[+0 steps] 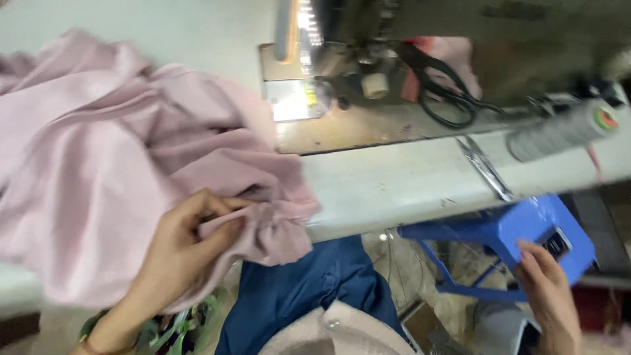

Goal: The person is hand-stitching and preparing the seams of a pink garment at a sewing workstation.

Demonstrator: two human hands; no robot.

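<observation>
My left hand (181,246) pinches the gathered edge of a pale pink fabric (105,171) that lies heaped over the left side of the sewing table (394,184). The fabric hangs over the table's front edge. My right hand (549,296) is below the table at the right, fingers resting on the seat of a blue plastic stool (519,230). A small dark object lies on the stool by my fingertips.
A sewing machine (368,72) stands at the back of the table with black scissors (440,92) on its plate. Metal snips (485,167) and a grey thread cone (559,131) lie to the right. My blue trousers (296,289) show below.
</observation>
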